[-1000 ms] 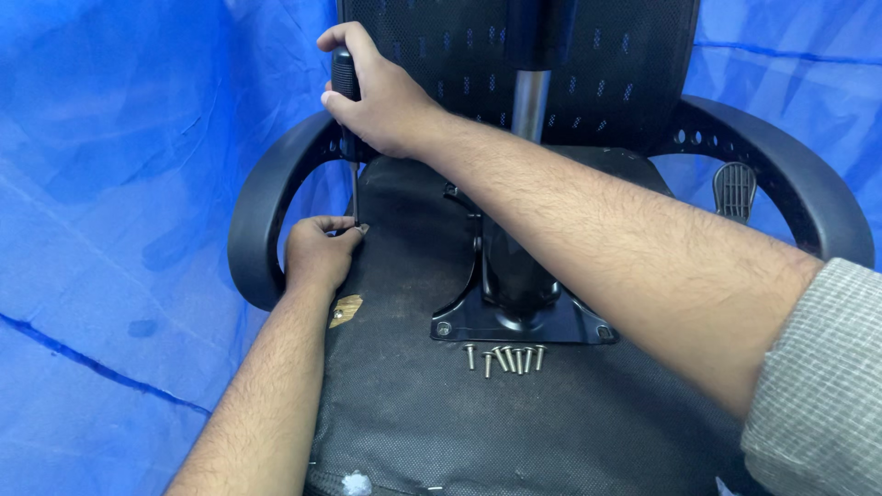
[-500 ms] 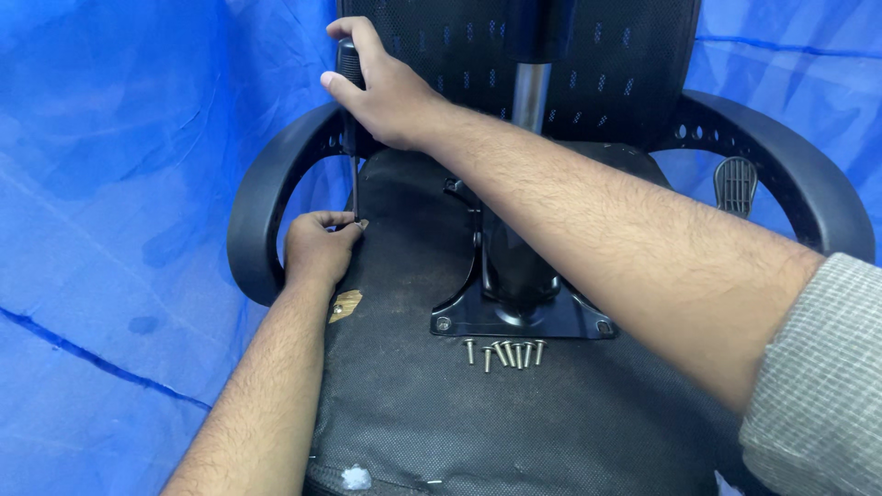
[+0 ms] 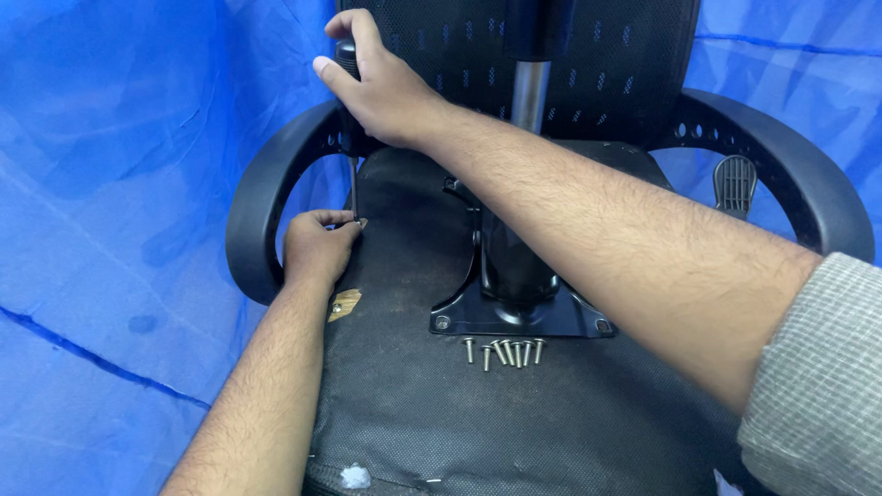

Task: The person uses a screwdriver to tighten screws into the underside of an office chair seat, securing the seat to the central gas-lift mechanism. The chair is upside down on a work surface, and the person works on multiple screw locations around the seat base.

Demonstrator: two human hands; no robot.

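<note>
Two hands are seen at work in the head view, over the underside of an overturned black office chair [image 3: 432,404]. The right hand [image 3: 381,87], up at eleven o'clock, is closed around the black handle of a screwdriver [image 3: 352,138], thumb and fingers wrapped tight. The tool is held nearly upright, its thin metal shaft running down to a tip at the left edge of the seat base.

The left hand [image 3: 317,248], toward nine o'clock from the middle of the frame, is curled against that same edge. Its fingertips are pinched together right at the screwdriver's tip; whatever is gripped there is too small to be made out, though the fingers are clearly drawn shut.

A black metal mounting plate [image 3: 519,317] is seen at the centre of the seat base, with the shiny gas-lift column [image 3: 530,92] rising from it toward twelve o'clock. Just below the plate, at six o'clock from it, a small cluster of loose screws [image 3: 505,351] is laid out on the dark fabric. Curved black armrests [image 3: 262,197] are seen at either side, and a black lever paddle [image 3: 735,184] is spotted at three o'clock. A small torn patch of brown [image 3: 344,303] shows beside the left wrist. Blue tarpaulin [image 3: 110,230] is spread all around.
</note>
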